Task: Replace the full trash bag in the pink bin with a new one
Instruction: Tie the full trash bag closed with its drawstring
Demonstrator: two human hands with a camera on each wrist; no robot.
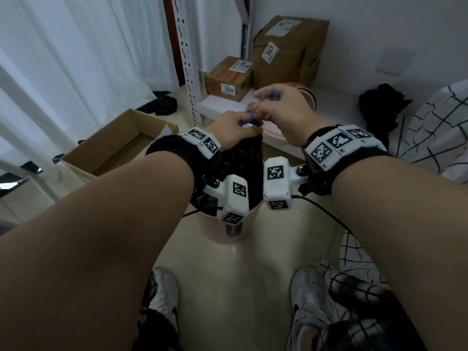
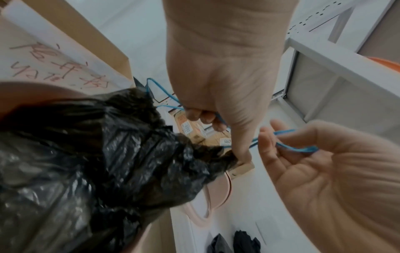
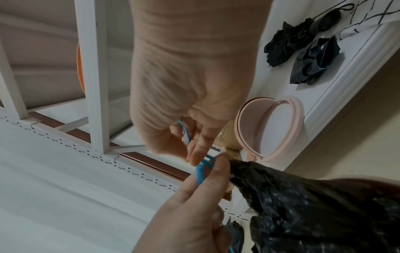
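Both forearms reach over the pink bin [image 1: 228, 231] — left hand [image 1: 231, 127] and right hand [image 1: 286, 107] each pinching the blue drawstring [image 2: 285, 145] above the black bag [image 2: 97, 162] — best cinched tight before knotting.

Trash bag [image 2: 90, 154] — glossy, crinkled black plastic; bin [image 1: 222, 229] — seemingly smooth pink plastic.

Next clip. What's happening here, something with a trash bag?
A person stands over the pink bin, closing the full black trash bag that still sits in it. Both hands work the bag's blue drawstring above its gathered neck: the left hand grips the string close to the neck, and the right hand pinches a loop of it. A pink lid lies on the low white shelf behind. The bag is not yet lifted out.
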